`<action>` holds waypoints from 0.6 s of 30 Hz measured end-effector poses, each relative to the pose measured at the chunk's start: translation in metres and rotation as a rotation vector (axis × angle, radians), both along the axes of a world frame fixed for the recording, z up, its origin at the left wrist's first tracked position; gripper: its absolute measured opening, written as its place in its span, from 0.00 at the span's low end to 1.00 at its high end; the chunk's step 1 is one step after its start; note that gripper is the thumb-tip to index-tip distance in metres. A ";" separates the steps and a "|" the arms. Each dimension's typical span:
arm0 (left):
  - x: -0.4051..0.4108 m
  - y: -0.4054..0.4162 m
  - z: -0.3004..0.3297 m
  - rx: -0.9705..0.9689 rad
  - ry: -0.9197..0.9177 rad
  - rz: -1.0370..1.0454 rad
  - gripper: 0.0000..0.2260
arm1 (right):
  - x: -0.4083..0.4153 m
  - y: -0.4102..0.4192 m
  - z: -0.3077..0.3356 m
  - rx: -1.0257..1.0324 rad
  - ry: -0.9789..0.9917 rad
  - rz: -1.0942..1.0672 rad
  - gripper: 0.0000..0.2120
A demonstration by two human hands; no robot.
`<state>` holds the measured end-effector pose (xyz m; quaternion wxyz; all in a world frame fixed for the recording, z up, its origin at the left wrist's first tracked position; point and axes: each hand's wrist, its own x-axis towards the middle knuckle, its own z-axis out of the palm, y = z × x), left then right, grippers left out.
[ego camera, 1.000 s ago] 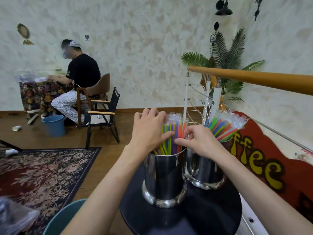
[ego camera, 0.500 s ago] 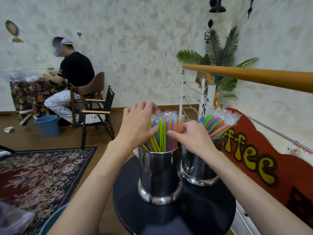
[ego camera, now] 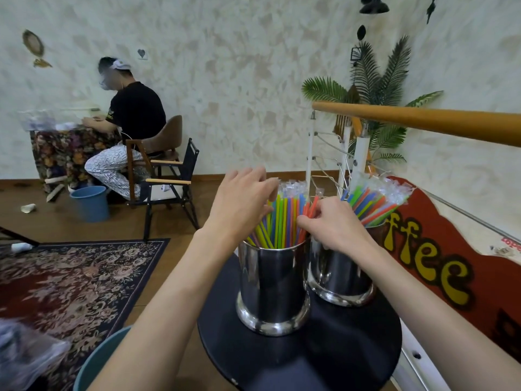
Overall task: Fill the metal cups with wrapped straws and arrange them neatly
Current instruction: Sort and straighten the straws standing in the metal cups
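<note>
Two metal cups stand touching on a small round black worktop [ego camera: 332, 351], both toward its far edge. The near cup [ego camera: 272, 289] sits left of centre and holds a loose bundle of wrapped straws [ego camera: 284, 218] in green, yellow, blue and orange, standing nearly upright with their clear wrapper tips above the rim. The far cup [ego camera: 342, 275] is just behind and to the right, close to the worktop's right edge, and its straws [ego camera: 375, 201] lean together toward the right. The left hand [ego camera: 239, 204] reaches over the left side of the near cup, fingers bent against the straws' outer side near their tops; whether it grips any cannot be told. The right hand [ego camera: 335, 224] is at the right side of the same bundle, its fingertips pinching an orange straw [ego camera: 311, 207] between the two cups. Beyond the worktop's right edge run a wooden handrail [ego camera: 423, 119] and a red sign with yellow letters [ego camera: 439, 266]. On the floor to the left lie a patterned rug [ego camera: 73, 277] and a teal bin [ego camera: 95, 362] by the near-left edge. Farther back another person [ego camera: 127, 128] sits on a chair beside a blue bucket [ego camera: 90, 203].
</note>
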<state>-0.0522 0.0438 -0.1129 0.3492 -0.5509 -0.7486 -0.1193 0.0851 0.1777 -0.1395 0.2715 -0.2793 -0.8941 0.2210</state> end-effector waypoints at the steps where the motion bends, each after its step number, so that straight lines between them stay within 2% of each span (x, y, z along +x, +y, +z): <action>1: 0.000 0.000 0.001 -0.040 -0.027 -0.012 0.07 | 0.001 -0.001 0.002 -0.005 -0.009 0.005 0.18; 5: 0.001 0.000 0.000 -0.074 -0.136 -0.062 0.04 | 0.004 0.000 0.006 -0.027 -0.053 0.015 0.18; 13: 0.001 0.003 -0.003 -0.052 -0.286 -0.097 0.07 | 0.003 0.000 0.005 0.029 -0.029 0.074 0.19; 18: 0.003 -0.001 0.004 0.007 -0.608 -0.232 0.10 | 0.001 -0.003 0.004 0.031 0.055 0.146 0.20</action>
